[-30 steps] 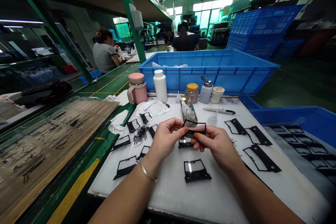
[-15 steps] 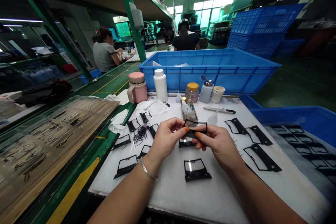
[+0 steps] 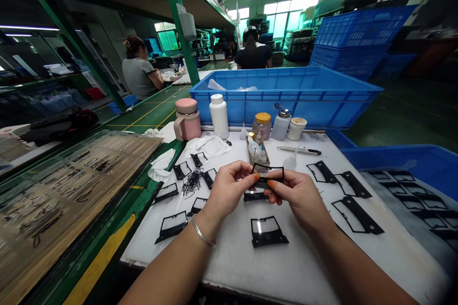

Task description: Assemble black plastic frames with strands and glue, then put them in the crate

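Observation:
Between my two hands is a black plastic frame (image 3: 269, 169) with a window-like opening, raised above the white work surface. My left hand (image 3: 231, 186) pinches its left side, thumb on the lower bar. From the right, my right hand (image 3: 295, 193) grips the same part, its thumb pressed close to the left one. Another black frame (image 3: 255, 196) lies partly hidden beneath my hands, and one more frame (image 3: 269, 238) lies nearer to me. To the left is a heap of thin black strips (image 3: 192, 181) among several similar frames. More frames (image 3: 359, 214) lie to the right.
Behind my hands stand a small box of bottles (image 3: 266, 158), a pink mug (image 3: 188, 124), a white bottle (image 3: 219, 116) and a jar (image 3: 262, 126). A utility knife (image 3: 299, 150) lies at the back right. Blue crates (image 3: 286, 105) border the far side; two people sit beyond.
The frame and both hands have shifted very slightly, with the grip kept. A seated person in the background has leaned to the left.

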Available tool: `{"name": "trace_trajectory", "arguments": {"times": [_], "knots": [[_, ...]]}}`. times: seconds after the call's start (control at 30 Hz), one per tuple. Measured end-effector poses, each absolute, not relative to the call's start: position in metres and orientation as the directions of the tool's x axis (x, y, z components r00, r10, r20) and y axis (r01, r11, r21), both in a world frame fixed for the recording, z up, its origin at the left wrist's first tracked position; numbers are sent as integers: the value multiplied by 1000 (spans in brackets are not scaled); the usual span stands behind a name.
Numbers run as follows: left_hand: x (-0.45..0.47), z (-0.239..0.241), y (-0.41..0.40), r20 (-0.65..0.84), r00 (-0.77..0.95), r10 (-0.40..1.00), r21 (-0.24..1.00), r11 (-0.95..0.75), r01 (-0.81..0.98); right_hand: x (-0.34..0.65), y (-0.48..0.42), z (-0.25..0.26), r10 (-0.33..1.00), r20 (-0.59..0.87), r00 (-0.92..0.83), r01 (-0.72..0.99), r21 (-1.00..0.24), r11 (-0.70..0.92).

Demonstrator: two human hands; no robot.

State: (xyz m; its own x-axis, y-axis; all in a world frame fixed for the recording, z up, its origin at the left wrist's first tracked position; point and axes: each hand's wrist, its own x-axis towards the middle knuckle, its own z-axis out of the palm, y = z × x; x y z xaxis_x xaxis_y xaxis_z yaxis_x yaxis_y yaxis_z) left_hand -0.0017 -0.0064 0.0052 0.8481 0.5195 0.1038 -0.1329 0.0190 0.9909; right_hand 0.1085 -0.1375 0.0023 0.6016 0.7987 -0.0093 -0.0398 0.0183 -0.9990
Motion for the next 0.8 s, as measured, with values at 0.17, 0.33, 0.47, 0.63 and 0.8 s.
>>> {"name": "trace_trajectory", "arguments": {"times": [0.17, 0.33, 0.47, 0.63, 0.8], "knots": [[-1, 6, -7, 94, 849, 520, 991, 36, -132, 109, -138, 1, 801, -21, 599, -47, -999, 9], [-1, 6, -6, 49, 873, 486, 988, 102, -113, 112, -138, -1, 810, -76, 581, -133, -991, 2], [-2, 5, -2, 45, 888, 458, 988, 113, -109, 114, -139, 0, 807, -101, 581, -193, -981, 16], [-2, 4, -1, 44, 881, 471, 990, 95, -100, 114, -138, 0, 812, -115, 572, -223, -975, 19], [-1, 2, 0, 32, 869, 495, 994, 79, -82, 113, -139, -1, 822, -118, 557, -233, -972, 18]]}}
